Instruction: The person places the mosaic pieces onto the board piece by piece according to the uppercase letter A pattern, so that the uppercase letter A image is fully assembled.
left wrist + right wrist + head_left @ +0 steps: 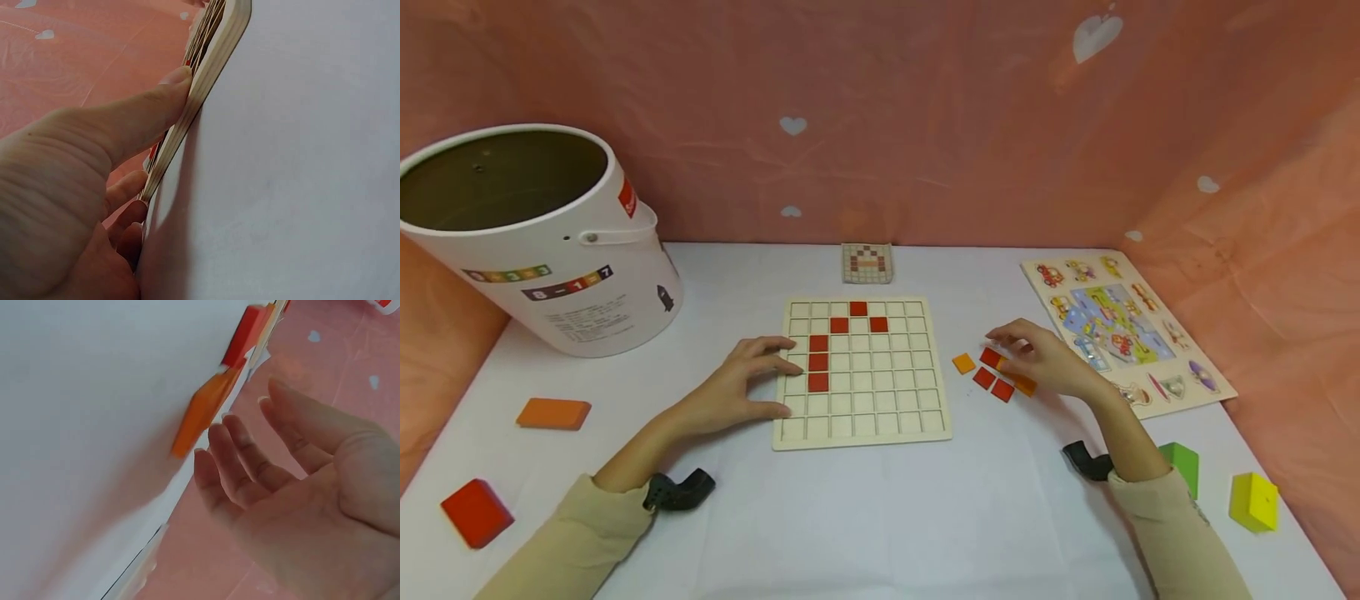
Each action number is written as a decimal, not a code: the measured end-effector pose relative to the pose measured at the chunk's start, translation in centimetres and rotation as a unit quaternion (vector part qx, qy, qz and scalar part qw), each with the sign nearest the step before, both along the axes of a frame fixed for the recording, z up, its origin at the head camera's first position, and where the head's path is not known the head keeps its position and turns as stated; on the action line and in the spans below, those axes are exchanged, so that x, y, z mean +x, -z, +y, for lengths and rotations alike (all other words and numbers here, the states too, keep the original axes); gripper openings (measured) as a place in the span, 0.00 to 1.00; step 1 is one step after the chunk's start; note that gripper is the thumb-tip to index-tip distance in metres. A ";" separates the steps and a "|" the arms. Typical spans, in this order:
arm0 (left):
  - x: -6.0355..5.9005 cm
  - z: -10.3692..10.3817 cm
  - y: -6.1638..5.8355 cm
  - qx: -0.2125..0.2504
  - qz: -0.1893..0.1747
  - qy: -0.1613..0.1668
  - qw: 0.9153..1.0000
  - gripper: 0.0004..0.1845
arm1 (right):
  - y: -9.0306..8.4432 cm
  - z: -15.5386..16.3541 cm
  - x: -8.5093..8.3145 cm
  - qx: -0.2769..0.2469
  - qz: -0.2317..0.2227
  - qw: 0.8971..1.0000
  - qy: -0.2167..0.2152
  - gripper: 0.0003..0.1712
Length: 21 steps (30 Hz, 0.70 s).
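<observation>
A wooden grid board (pixel 862 412) lies flat on the white table, with several red square tiles (pixel 817 362) set in its cells. My left hand (pixel 737 387) rests at the board's left edge, thumb and fingertips touching the rim. In the left wrist view the thumb (pixel 144 115) presses on the board's edge. To the right of the board, loose red tiles (pixel 1002 390) and orange tiles (pixel 964 363) lie together. Over them hovers my right hand (pixel 1045 358), fingers loosely bent and apart. The right wrist view shows nothing between its fingers, with an orange tile (pixel 203 412) nearby.
A small pattern card (pixel 867 263) lies behind the board. A white bucket (pixel 587 283) stands at the back left, a picture puzzle board (pixel 1127 333) at the right. Orange (pixel 553 413) and red blocks (pixel 477 512) lie left; green (pixel 1182 467) and yellow blocks (pixel 1253 502) lie right.
</observation>
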State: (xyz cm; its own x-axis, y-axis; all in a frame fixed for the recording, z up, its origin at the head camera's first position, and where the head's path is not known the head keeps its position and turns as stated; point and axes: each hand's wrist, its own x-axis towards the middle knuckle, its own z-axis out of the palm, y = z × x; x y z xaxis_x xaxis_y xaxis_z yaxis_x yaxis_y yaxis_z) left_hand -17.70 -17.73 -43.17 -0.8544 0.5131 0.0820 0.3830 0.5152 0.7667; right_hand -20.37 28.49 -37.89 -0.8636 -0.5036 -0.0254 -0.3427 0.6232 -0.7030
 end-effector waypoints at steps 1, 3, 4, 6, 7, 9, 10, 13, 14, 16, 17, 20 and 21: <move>0.0 0.0 0.0 0.001 0.000 0.000 1.000 0.26 | 0.1 -0.2 -0.1 -0.003 0.001 1.000 -0.002 0.21; 0.0 -0.1 0.0 0.002 0.002 0.001 1.000 0.26 | 0.4 -0.8 -0.3 -0.007 -0.001 1.000 -0.005 0.21; 0.0 -0.1 0.0 0.002 0.003 0.001 1.000 0.26 | 0.5 -0.9 -0.4 -0.004 -0.001 1.000 -0.005 0.21; 0.0 0.0 0.0 0.003 0.006 0.002 1.000 0.26 | 0.7 -1.2 -0.4 0.001 0.001 1.000 -0.003 0.20; 0.0 0.0 0.0 0.003 0.006 0.003 1.000 0.26 | 0.8 -1.2 -0.4 0.005 0.002 1.000 -0.001 0.20; 0.0 0.0 0.1 0.003 0.006 0.003 1.000 0.26 | 0.9 -1.3 -0.3 0.013 0.008 1.000 0.003 0.19; -0.1 0.0 0.1 0.003 0.005 0.003 1.000 0.26 | 0.9 -1.3 -0.3 0.016 0.010 1.000 0.005 0.18; 0.0 -0.1 0.1 0.003 0.003 0.002 1.000 0.26 | 0.9 -1.4 -0.3 0.020 0.015 1.000 0.009 0.16; 0.0 -0.1 0.1 0.002 0.003 0.002 1.000 0.25 | 0.9 -1.4 -0.3 0.022 0.016 1.000 0.011 0.16; 0.0 -0.1 0.1 0.003 0.003 0.003 1.000 0.25 | 0.9 -1.4 -0.3 0.022 0.016 1.000 0.013 0.15; 0.0 -0.1 0.1 0.003 0.006 0.004 1.000 0.25 | 0.8 -1.4 -0.3 0.020 0.016 1.000 0.013 0.15; -0.1 0.0 0.1 0.007 0.011 0.008 1.000 0.25 | 0.6 -1.3 -0.3 0.016 0.010 1.000 0.009 0.15; -0.1 0.0 0.2 0.008 0.011 0.010 1.000 0.25 | 0.5 -1.3 -0.3 0.015 0.007 1.000 0.006 0.15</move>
State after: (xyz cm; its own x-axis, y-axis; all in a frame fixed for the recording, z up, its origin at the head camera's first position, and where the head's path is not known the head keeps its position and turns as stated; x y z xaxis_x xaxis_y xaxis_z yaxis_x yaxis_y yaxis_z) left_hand -17.78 -17.74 -43.35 -0.8421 0.5280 0.1094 0.4104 0.4959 0.7653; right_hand -20.68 27.17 -38.36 -0.8697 -0.4929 -0.0274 -0.3454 0.6473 -0.6795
